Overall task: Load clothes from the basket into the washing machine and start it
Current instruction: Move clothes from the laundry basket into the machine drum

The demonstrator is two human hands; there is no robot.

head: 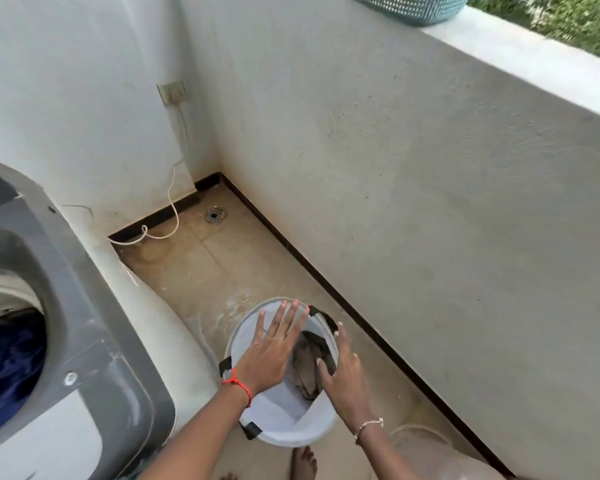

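A white fabric laundry basket (284, 424) with black handles stands on the floor by my feet. Grey-brown clothes (309, 368) lie inside it. My left hand (272, 351) hovers over the basket's mouth with fingers spread straight, holding nothing. My right hand (343, 375) is over the basket's right side, fingers relaxed, thumb near the clothes, holding nothing. The top-loading washing machine (94, 358) stands at the left with its drum open; blue cloth (7, 372) lies inside.
A white cable (172, 202) runs from a wall socket (174, 92) down to the floor behind the machine. A floor drain (214, 215) sits in the corner. A low balcony wall (465, 202) runs along the right, with a teal basket (413, 8) on its ledge.
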